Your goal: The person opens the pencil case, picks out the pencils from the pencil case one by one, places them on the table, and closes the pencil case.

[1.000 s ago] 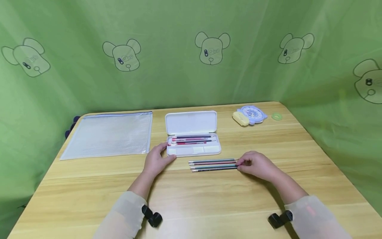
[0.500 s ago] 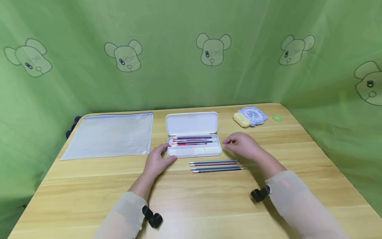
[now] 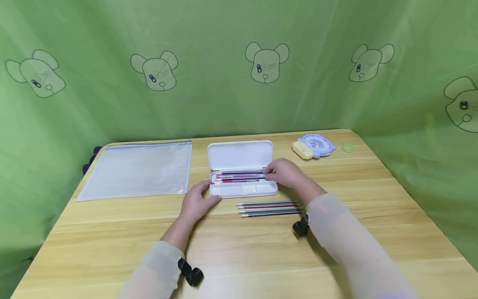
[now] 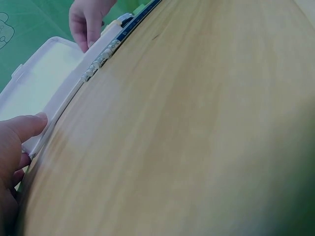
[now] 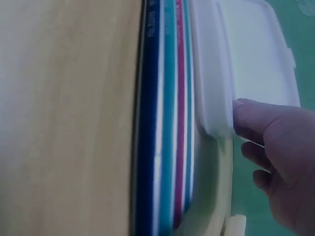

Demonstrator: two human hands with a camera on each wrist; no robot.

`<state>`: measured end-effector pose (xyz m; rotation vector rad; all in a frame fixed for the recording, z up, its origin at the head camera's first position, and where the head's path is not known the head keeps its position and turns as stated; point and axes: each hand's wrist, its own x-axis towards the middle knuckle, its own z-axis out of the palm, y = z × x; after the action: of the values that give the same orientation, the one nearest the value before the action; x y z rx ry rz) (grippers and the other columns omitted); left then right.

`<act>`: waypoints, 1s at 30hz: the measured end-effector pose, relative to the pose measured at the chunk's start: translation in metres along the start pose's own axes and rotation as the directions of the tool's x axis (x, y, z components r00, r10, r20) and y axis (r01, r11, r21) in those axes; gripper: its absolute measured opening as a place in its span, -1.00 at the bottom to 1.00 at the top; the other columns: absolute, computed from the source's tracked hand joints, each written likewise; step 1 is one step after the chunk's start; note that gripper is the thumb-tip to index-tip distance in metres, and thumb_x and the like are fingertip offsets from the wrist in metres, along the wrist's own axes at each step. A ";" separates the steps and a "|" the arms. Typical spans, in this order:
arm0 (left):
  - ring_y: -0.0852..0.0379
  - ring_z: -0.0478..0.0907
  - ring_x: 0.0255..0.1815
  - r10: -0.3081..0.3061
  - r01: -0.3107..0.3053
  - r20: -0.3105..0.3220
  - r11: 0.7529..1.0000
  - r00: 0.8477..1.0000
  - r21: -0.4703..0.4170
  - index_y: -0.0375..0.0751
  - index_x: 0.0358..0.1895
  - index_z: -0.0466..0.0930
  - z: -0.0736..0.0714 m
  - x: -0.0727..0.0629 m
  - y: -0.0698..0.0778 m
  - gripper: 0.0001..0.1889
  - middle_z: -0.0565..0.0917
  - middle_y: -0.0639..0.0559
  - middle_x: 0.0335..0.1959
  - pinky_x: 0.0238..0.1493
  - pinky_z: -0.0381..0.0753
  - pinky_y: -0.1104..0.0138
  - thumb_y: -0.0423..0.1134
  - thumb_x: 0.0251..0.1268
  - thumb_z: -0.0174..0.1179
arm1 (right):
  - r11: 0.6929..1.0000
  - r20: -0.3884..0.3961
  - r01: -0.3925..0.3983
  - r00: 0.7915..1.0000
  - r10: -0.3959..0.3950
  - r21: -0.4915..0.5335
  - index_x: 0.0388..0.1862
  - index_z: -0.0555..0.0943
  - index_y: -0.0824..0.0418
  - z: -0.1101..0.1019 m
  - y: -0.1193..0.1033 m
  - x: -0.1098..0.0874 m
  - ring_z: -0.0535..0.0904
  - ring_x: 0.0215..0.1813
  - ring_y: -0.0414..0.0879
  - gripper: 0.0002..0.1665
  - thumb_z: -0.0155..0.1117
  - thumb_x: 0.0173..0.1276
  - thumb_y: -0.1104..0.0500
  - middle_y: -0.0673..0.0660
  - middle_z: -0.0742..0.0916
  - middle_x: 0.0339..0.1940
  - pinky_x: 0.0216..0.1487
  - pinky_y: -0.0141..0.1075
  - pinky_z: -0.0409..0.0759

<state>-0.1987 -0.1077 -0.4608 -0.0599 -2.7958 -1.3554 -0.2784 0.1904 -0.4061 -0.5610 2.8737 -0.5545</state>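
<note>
A white pencil case [image 3: 228, 191] lies with its lid up in the middle of the table, several pencils and pens [image 3: 239, 180] in its back compartment. My left hand [image 3: 195, 202] grips the case's left end, thumb at the front corner. My right hand [image 3: 286, 172] reaches over the right end, its thumb and fingertips at the ends of the pencils inside. In the right wrist view the case wall [image 5: 214, 73] hides those fingertips, so whether they pinch anything is unclear. Several striped pencils [image 3: 268, 209] lie in a row just in front of the case.
A clear mesh zip pouch [image 3: 136, 170] lies flat at the left. Towards the back right are a yellow eraser-like block [image 3: 302, 150], a blue round clock-faced item [image 3: 317, 144] and a green ring [image 3: 347, 148]. A green curtain [image 3: 209, 108] surrounds the table's back and sides.
My right hand has left the row of pencils on the table and moved back and left to the case's right end. My left hand has stayed on the case.
</note>
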 end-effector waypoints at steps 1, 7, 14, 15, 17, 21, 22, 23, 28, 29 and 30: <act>-0.18 0.39 0.40 0.001 -0.001 -0.001 1.000 1.000 0.001 -0.17 0.35 0.44 0.000 0.000 0.000 -0.27 0.53 -0.13 0.33 0.47 0.29 -0.02 0.00 0.09 0.41 | 1.000 0.014 0.002 1.000 -0.002 -0.030 -0.13 0.75 0.17 0.000 -0.001 0.002 0.67 0.04 0.06 -0.79 0.31 0.34 0.13 0.14 0.79 -0.06 0.24 -0.02 0.56; -0.16 0.40 0.40 0.020 -0.020 -0.003 1.000 1.000 0.001 -0.21 0.33 0.45 0.002 -0.001 0.000 -0.28 0.55 -0.14 0.31 0.47 0.31 0.01 -0.02 0.09 0.42 | 0.994 0.081 -0.005 0.997 0.014 -0.108 -0.16 0.75 0.15 0.001 -0.008 0.007 0.67 -0.01 0.04 -0.82 0.31 0.35 0.12 0.10 0.80 -0.14 0.21 -0.03 0.58; -0.16 0.40 0.40 0.010 -0.010 0.003 1.000 1.000 0.002 -0.22 0.33 0.45 0.003 -0.001 0.001 -0.28 0.55 -0.13 0.31 0.47 0.31 0.01 -0.02 0.10 0.42 | 0.994 0.076 -0.005 0.997 0.013 -0.113 -0.13 0.75 0.17 0.003 -0.008 0.006 0.67 0.02 0.06 -0.79 0.30 0.36 0.11 0.12 0.79 -0.11 0.23 -0.02 0.57; -0.16 0.40 0.40 0.011 -0.011 0.003 1.000 1.000 0.001 -0.22 0.33 0.45 0.002 -0.001 0.001 -0.28 0.55 -0.13 0.31 0.47 0.31 0.00 -0.02 0.10 0.42 | 0.994 0.066 -0.001 0.998 0.008 -0.110 -0.13 0.75 0.17 0.002 -0.008 0.005 0.67 0.02 0.06 -0.78 0.30 0.36 0.10 0.12 0.79 -0.11 0.23 -0.02 0.57; -0.17 0.40 0.39 0.014 -0.014 0.002 1.000 1.000 0.001 -0.22 0.33 0.45 0.002 0.000 0.001 -0.28 0.56 -0.13 0.30 0.47 0.31 0.00 -0.02 0.10 0.42 | 0.995 0.047 0.007 0.999 -0.003 -0.097 -0.13 0.75 0.18 0.000 -0.009 0.004 0.67 0.02 0.08 -0.78 0.31 0.35 0.11 0.14 0.79 -0.10 0.24 -0.01 0.57; -0.17 0.40 0.39 0.024 -0.024 -0.002 1.000 1.000 0.003 -0.24 0.33 0.45 0.002 0.000 0.000 -0.28 0.55 -0.14 0.30 0.47 0.30 0.00 -0.02 0.10 0.42 | 0.998 0.018 0.016 1.000 -0.015 -0.064 -0.12 0.74 0.19 -0.005 -0.009 0.000 0.66 0.05 0.10 -0.77 0.30 0.34 0.12 0.16 0.79 -0.08 0.25 0.02 0.55; -0.17 0.40 0.39 0.026 -0.026 -0.002 1.000 1.000 0.004 -0.24 0.33 0.45 0.002 0.000 0.000 -0.28 0.55 -0.15 0.30 0.48 0.30 0.01 -0.03 0.10 0.42 | 0.998 0.014 0.018 1.000 -0.017 -0.057 -0.11 0.74 0.19 -0.006 -0.009 -0.001 0.66 0.06 0.10 -0.77 0.30 0.35 0.12 0.16 0.79 -0.07 0.25 0.02 0.55; -0.17 0.40 0.39 0.027 -0.027 -0.003 1.000 1.000 0.004 -0.24 0.33 0.45 0.002 0.001 0.000 -0.28 0.55 -0.15 0.30 0.48 0.30 0.01 -0.02 0.10 0.42 | 0.999 0.007 0.021 1.000 -0.020 -0.048 -0.11 0.74 0.19 -0.007 -0.008 -0.003 0.66 0.06 0.10 -0.78 0.30 0.35 0.13 0.16 0.79 -0.07 0.25 0.02 0.55; -0.17 0.39 0.40 0.019 -0.019 0.002 1.000 1.000 0.002 -0.22 0.33 0.45 0.001 0.000 0.000 -0.28 0.55 -0.14 0.31 0.48 0.29 0.01 -0.01 0.10 0.41 | 0.999 -0.053 0.045 0.997 -0.047 -0.021 -0.15 0.76 0.19 -0.013 -0.004 -0.013 0.66 0.05 0.10 -0.81 0.30 0.35 0.15 0.16 0.79 -0.09 0.22 0.02 0.56; -0.17 0.39 0.40 0.016 -0.016 0.002 1.000 1.000 0.003 -0.22 0.34 0.44 0.000 0.000 0.000 -0.28 0.54 -0.14 0.32 0.48 0.29 0.01 -0.01 0.11 0.41 | 0.998 -0.068 0.053 0.996 -0.053 -0.016 -0.16 0.76 0.19 -0.014 -0.003 -0.016 0.66 0.04 0.10 -0.81 0.31 0.34 0.15 0.16 0.80 -0.10 0.21 0.02 0.56; -0.18 0.39 0.40 0.015 -0.015 0.003 1.000 1.000 0.003 -0.22 0.34 0.44 0.000 0.000 0.000 -0.28 0.54 -0.14 0.32 0.48 0.29 0.00 -0.01 0.11 0.41 | 0.998 -0.080 0.058 0.995 -0.059 -0.012 -0.17 0.76 0.19 -0.016 -0.002 -0.019 0.67 0.03 0.10 -0.82 0.31 0.34 0.15 0.17 0.80 -0.11 0.20 0.02 0.57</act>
<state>-0.1989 -0.1076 -0.4604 -0.0827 -2.7933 -1.3490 -0.2638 0.2013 -0.3891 -0.6409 2.9450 -0.5846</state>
